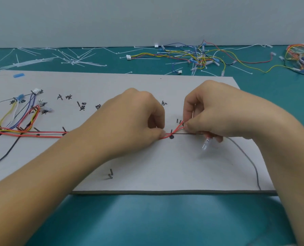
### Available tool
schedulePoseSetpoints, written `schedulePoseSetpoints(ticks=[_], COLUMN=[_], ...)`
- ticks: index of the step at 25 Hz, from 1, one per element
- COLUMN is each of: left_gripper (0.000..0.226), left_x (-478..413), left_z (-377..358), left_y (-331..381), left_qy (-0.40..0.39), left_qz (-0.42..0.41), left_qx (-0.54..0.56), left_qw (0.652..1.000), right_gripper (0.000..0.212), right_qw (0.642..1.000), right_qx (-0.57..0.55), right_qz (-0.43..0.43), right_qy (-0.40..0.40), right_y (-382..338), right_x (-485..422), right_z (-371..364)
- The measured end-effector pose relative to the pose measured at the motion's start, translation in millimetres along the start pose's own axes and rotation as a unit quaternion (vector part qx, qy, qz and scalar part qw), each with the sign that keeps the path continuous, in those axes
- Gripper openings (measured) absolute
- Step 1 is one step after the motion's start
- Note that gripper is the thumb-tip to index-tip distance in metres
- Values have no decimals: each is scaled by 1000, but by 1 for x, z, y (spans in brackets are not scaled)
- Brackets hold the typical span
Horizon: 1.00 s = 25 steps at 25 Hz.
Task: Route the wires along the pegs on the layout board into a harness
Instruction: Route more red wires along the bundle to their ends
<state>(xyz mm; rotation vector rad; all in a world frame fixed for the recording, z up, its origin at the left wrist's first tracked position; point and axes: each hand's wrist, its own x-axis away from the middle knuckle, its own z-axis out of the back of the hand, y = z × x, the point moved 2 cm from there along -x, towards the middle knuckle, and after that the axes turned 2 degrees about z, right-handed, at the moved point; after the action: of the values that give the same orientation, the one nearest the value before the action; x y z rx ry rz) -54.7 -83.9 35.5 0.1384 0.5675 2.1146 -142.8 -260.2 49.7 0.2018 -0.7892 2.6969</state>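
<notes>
Head view: looking down over both hands at the flat grey layout board (165, 166), which lies on a teal mat (147, 219).
Left hand (133, 119): fingers curled, tips pinching the thin red wires (46, 132) down at the board, just left of a short dark peg (171, 131).
Right hand (218, 112): curled as well, thumb and forefinger nipping the same red wires just past that peg. A clear plastic terminal (205, 143) pokes out below its fingers.
Red wires: they run in along the trunk from the left, pass under the left wrist and cross right at the peg. Which side each one takes I cannot tell.
Step in hand: looks like turning the red pair at the peg, up toward two small pegs (178, 121) just above.
Next move: by my reading, anchor with the left pinch, then lift the right end and seat it between those pegs with no slack.
Room: bare board lies below the hands. The near edge is well apart from the fingers, and a drawn grey curve (245, 153) sweeps under the right wrist.
Beyond the far edge: white cable ties (41, 59) and loose coloured wires (201, 55) lie well away from the hands.
</notes>
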Motion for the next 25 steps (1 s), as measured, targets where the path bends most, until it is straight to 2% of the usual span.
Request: schedulePoseSetpoints(ticks=[2, 5, 9, 12, 14, 17, 21, 23, 25], left_gripper=[4, 4, 10, 22, 32, 21, 17, 12, 8], left_x=[-6, -8, -4, -3, -3, -1, 1, 0, -1], left_z=[-3, -10, -16, -18, -19, -17, -17, -17, -17], left_y=[7, 12, 9, 7, 5, 5, 4, 2, 1], left_qy=[-8, -1, 5, 21, 24, 23, 23, 17, 9], left_qz=[11, 27, 42, 43, 50, 58, 60, 71, 82], left_qx=[6, 26, 55, 64, 82, 116, 133, 136, 139], left_qw=[1000, 999, 998, 997, 995, 991, 989, 988, 987], right_gripper=[11, 13, 11, 31, 38, 25, 17, 10, 15], right_qw=[998, 977, 930, 898, 893, 908, 935, 943, 950], right_qx=[-61, -213, -366, -434, -439, -404, -344, -319, -286], right_qz=[0, -1, -1, 7, 26, 65, 88, 83, 64], right_qy=[13, 26, -25, -67, -96, -87, -22, 40, 112], right_y=[0, 0, -2, -2, 1, 3, 0, -2, 0], right_x=[-3, -7, -14, -15, -14, -13, -14, -17, -22], right_z=[0, 0, -5, -4, -4, -2, -8, -11, -11])
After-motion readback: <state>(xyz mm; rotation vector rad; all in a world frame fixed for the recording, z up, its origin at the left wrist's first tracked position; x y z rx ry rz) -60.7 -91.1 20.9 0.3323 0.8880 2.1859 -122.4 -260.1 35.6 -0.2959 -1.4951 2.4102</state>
